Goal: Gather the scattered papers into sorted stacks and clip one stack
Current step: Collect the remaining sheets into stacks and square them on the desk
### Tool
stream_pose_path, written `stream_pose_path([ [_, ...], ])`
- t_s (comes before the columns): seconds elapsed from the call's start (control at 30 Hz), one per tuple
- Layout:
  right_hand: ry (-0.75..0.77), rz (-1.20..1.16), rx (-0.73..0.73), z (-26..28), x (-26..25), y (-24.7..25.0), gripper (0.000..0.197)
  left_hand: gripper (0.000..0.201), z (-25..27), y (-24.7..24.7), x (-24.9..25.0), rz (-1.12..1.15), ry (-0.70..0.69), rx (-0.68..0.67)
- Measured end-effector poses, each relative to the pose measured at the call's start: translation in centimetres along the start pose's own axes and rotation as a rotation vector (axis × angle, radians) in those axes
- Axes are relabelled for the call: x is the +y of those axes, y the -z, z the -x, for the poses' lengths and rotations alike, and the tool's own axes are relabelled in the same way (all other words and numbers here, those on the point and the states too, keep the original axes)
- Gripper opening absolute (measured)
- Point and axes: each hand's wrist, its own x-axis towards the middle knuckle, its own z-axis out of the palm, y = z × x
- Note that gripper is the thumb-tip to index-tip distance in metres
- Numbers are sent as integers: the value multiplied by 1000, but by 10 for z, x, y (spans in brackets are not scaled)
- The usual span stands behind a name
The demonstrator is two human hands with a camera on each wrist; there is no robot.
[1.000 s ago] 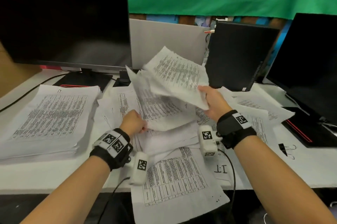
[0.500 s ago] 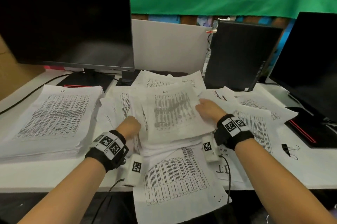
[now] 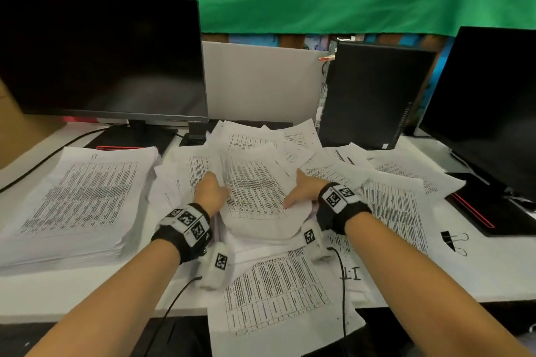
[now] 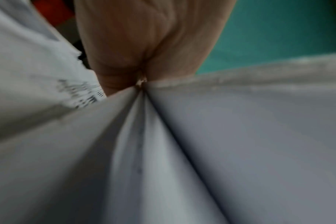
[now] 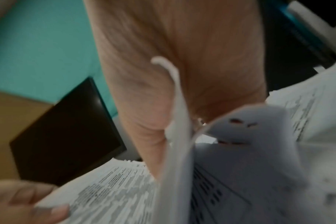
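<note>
A loose bundle of printed papers [image 3: 256, 182] lies on the heap in the middle of the white desk [image 3: 493, 266]. My left hand [image 3: 211, 190] grips its left edge and my right hand [image 3: 301, 191] grips its right edge, thumb on top. In the left wrist view the palm [image 4: 144, 45] closes on fanned sheets [image 4: 220, 136]. The right wrist view shows my right hand [image 5: 182, 60] with sheets [image 5: 115, 189] in its grasp. A tall squared stack [image 3: 78, 200] lies at the left. A black binder clip [image 3: 452, 240] sits on the desk at the right.
Scattered sheets [image 3: 388, 202] cover the desk right of my hands, and one sheet [image 3: 275, 292] hangs over the front edge. A monitor [image 3: 101, 57] stands behind the stack, a black computer case [image 3: 374, 95] at the back, and a second monitor [image 3: 493, 107] at the right.
The bundle, held up and tilted a second ago, has come down onto the heap. Both hands have moved toward me and closer together along its sides.
</note>
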Motion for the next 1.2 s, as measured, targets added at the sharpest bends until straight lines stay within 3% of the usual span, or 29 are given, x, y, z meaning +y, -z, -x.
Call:
stream_pose_path([
  [0.07,-15,-147,37,3,15,10,99,25,7,10,5,47,-126,55],
  [0.17,112,-368,68,15,30,27,54,23,14,34,9,300,-253,68],
  [0.23,267,-541,130,32,25,39,54,25,19,46,16,463,-318,70],
  [0.33,521,-937,129,69,-1,52,55,26,31,57,43,518,-507,160],
  [0.47,726,-829,344,98,-40,61,47,29,46,68,87,494,-787,301],
  [0.57,770,-779,404,108,-43,67,51,38,46,81,97,500,-864,394],
  [0.67,769,-850,364,110,-27,66,50,41,37,88,84,566,-786,281],
  [0.73,752,-857,363,106,-26,57,43,39,37,81,81,514,-727,138],
  [0.8,742,-861,425,104,-38,50,38,32,41,72,90,434,-722,84],
  [0.97,906,-1073,608,123,-71,74,40,16,60,85,131,634,-886,281],
  [1.03,958,-1056,594,121,-66,77,39,18,57,90,127,653,-897,245],
  [1.1,833,-951,496,103,-49,62,44,20,40,84,100,550,-717,58],
  [1.2,490,-734,336,60,-10,17,39,38,18,60,38,314,-298,-201],
])
